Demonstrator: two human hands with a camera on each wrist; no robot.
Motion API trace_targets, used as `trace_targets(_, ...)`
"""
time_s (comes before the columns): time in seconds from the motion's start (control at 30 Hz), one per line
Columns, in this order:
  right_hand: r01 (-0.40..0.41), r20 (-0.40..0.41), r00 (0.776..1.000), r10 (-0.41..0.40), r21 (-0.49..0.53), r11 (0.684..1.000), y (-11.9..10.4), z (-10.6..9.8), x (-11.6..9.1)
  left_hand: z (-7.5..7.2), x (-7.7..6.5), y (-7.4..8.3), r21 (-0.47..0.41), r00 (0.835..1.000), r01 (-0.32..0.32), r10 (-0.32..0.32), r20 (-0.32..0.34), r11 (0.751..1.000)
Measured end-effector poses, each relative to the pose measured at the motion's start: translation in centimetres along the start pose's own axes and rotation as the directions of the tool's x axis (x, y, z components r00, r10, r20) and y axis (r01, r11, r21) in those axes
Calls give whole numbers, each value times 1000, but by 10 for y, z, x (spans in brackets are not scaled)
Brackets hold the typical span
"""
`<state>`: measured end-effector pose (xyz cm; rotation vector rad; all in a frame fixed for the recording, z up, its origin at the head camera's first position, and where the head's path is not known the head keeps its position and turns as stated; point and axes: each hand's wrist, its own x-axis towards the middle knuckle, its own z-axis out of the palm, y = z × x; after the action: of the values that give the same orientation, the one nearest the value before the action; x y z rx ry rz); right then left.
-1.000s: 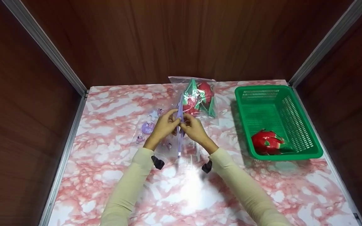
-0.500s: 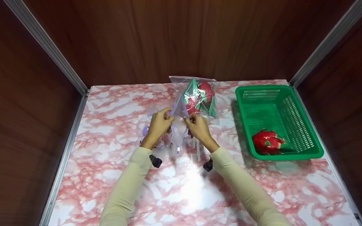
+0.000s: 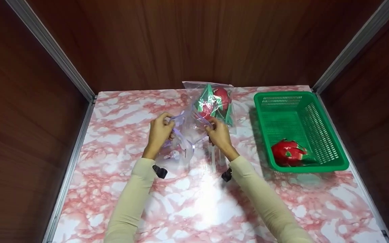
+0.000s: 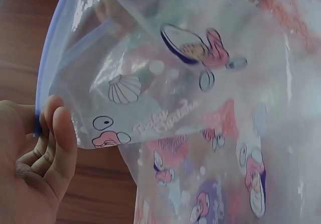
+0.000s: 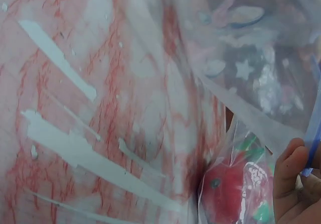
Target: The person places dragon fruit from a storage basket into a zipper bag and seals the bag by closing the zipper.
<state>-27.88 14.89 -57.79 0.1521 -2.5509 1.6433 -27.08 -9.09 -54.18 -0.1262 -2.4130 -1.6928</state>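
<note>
The fingers of the left hand (image 3: 160, 131) and of the right hand (image 3: 219, 134) are clamped each on one purple edge of a printed clear bag (image 4: 150, 78). This bag is between both hands, above the worktop (image 3: 167, 216); a second bag (image 3: 211, 105) lies just behind.

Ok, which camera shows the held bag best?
The left wrist view: the bag fills much of it, its shell and lettering clear. The head view shows it between left hand and right hand, too small for detail. The right wrist view catches only part, with a star.
</note>
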Motion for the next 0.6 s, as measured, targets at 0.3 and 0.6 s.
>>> trace_targets(0.3, -40, -25, 999, 40, -2, 999, 3, -7, 3, -17, 2, -6, 20, 998, 18, -17, -65, 1000)
trace_targets(0.6, -43, 6, 999, 43, 44, 998, 3, -8, 5, -16, 2, 0, -24, 998, 45, -46, -32, 999)
